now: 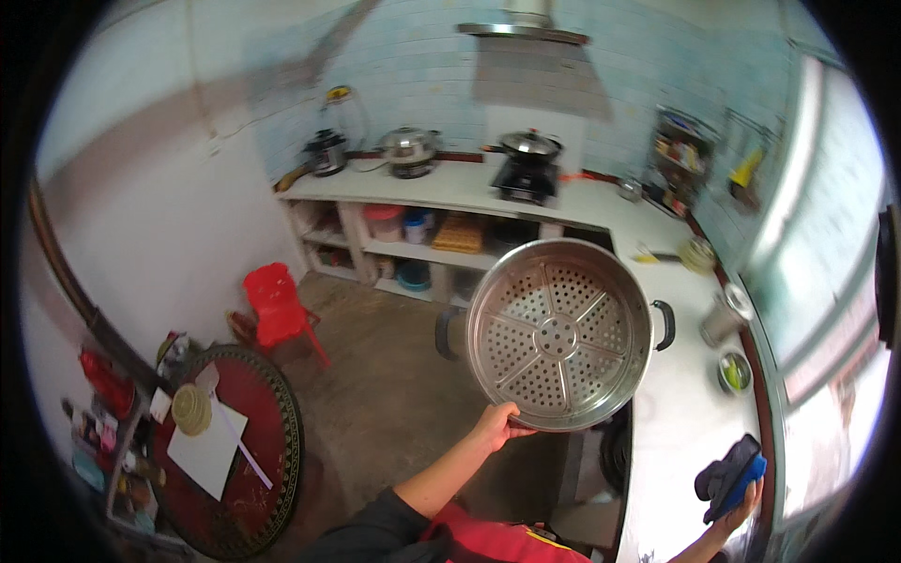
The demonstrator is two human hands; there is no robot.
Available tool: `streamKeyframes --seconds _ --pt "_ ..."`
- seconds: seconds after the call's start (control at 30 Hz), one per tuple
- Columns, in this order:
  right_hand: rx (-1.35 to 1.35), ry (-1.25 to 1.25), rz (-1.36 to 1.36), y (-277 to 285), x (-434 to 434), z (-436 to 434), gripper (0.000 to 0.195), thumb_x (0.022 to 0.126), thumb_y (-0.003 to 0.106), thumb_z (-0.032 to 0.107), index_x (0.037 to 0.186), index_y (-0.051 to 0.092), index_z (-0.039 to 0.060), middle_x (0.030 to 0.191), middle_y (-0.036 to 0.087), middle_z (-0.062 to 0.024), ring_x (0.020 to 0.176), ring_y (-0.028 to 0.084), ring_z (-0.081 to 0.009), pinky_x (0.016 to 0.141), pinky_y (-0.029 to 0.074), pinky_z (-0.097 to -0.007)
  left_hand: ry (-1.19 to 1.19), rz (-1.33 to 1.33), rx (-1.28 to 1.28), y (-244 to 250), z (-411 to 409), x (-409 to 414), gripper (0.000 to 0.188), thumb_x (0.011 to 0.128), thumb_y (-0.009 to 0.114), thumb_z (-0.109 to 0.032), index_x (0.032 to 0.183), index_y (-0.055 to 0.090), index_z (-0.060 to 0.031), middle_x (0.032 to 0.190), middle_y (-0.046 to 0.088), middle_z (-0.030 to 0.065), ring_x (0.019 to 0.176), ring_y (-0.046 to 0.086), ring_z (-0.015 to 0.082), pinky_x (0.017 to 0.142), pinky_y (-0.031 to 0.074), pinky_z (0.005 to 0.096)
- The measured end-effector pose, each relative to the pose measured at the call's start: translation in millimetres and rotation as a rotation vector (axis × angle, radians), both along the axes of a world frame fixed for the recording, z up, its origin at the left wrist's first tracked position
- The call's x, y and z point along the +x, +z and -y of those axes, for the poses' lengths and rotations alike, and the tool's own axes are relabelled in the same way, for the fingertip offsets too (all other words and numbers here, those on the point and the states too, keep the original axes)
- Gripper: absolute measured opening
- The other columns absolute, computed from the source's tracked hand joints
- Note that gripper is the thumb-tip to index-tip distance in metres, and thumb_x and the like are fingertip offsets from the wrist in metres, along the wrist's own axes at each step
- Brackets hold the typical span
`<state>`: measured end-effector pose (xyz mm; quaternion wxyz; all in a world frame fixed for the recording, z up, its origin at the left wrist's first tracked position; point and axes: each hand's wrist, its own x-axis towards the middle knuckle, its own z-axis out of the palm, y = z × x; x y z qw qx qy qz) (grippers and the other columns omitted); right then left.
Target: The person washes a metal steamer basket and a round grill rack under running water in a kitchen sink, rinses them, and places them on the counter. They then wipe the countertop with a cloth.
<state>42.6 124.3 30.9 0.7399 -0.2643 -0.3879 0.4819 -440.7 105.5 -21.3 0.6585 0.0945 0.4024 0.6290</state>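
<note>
My left hand (497, 426) grips the near rim of a round stainless-steel steamer tier (557, 336). Its perforated base faces me, and two black side handles stick out left and right. The tier is held up in the air, partly over the white countertop (676, 394). At the lower right, my right hand (740, 508) holds a dark and blue cloth-like item (732, 478) over the counter by the window; what exactly it is cannot be made out. Beyond it sit a small metal bowl (734, 373) with something green inside and a metal canister (726, 315).
A lidded pan (529, 146) rests on a black stove (526, 181) under the range hood (522, 32). Left of it stand a steel pot (410, 149) and an electric cooker (326, 153). A red plastic chair (276, 302) and a round table (271, 450) are at left.
</note>
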Motion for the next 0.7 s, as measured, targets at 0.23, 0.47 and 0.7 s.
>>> streamKeyframes --seconds 0.23,0.47,0.7 --pt "0.075 0.401 -0.218 -30.6 -134.1 -144.6 0.051 0.085 0.044 0.035 0.118 0.045 -0.0030 0.116 0.051 -0.0156 0.105 0.050 -0.0253 0.094 0.038 -0.0370 0.219 0.145 0.012 -27.0 -15.3 -175.2 0.035 0.073 0.046 -0.004 0.105 0.046 0.0104 0.100 0.056 0.0243 0.092 0.057 0.0355 0.081 0.050 0.0470" --pt "-0.109 0.396 -0.315 25.7 -332.2 -209.8 0.037 0.082 0.049 0.031 0.100 0.057 0.0002 0.097 0.061 -0.0128 0.089 0.058 -0.0232 0.082 0.047 -0.0350 0.433 0.154 -0.049 -55.0 -30.5 -297.3 0.043 0.075 0.047 -0.007 0.115 0.038 0.0070 0.107 0.051 0.0250 0.096 0.054 0.0380 0.085 0.046 0.0504" --pt "-0.169 0.410 -0.327 -3.5 -417.2 -305.2 0.044 0.081 0.049 0.033 0.104 0.055 -0.0036 0.100 0.061 -0.0153 0.090 0.059 -0.0250 0.082 0.047 -0.0350 0.504 0.198 -0.102 -78.2 -94.9 -379.7 0.036 0.078 0.044 -0.007 0.111 0.041 0.0061 0.106 0.053 0.0228 0.095 0.055 0.0381 0.081 0.048 0.0487"
